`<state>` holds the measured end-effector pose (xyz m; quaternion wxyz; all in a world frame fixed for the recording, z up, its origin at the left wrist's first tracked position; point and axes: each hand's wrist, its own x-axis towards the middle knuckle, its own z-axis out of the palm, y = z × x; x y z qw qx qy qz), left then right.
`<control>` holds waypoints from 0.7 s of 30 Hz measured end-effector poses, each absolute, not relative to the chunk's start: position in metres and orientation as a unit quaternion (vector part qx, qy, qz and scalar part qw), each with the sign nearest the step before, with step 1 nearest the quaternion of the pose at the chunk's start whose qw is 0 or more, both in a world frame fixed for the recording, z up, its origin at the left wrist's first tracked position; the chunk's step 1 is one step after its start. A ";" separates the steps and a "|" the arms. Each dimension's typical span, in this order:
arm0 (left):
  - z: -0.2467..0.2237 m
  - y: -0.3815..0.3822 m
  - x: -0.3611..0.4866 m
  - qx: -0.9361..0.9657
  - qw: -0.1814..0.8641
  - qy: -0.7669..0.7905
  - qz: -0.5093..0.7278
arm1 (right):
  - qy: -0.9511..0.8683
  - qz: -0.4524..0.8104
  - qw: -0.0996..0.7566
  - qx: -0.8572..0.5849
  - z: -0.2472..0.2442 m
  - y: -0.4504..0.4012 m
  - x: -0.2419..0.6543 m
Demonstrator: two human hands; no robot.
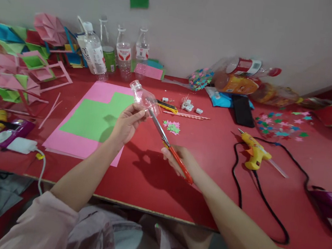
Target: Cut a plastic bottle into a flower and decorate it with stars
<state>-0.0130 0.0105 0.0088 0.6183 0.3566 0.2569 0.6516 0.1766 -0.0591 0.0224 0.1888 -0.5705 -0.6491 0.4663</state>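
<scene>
Seemingly trimming a clear necked plastic bottle piece [146, 98], pinched in the left hand [128, 122] above the red desk [217, 146], toward its far edge, with red-handled metal scissors [177, 159] gripped in the right hand [189, 162]. Next, probably, to steady the bottle piece and guide the blades

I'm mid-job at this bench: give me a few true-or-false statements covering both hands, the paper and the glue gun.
1. The right hand holds red-handled scissors. True.
2. The left hand holds a utility knife. False: the left hand holds a clear plastic bottle top.
3. Green paper lies on pink paper. True.
4. The yellow glue gun lies left of the scissors. False: it lies to their right, on the red table.
</scene>
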 end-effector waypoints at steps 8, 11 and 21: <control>0.007 0.008 -0.008 0.373 0.617 0.269 0.638 | -0.635 0.485 0.198 -0.568 0.023 -0.061 0.175; 0.007 0.008 -0.008 0.368 0.617 0.280 0.637 | -0.632 0.476 0.201 -0.578 0.023 -0.062 0.174; 0.009 0.007 -0.009 0.366 0.614 0.279 0.641 | -0.626 0.475 0.196 -0.587 0.021 -0.060 0.176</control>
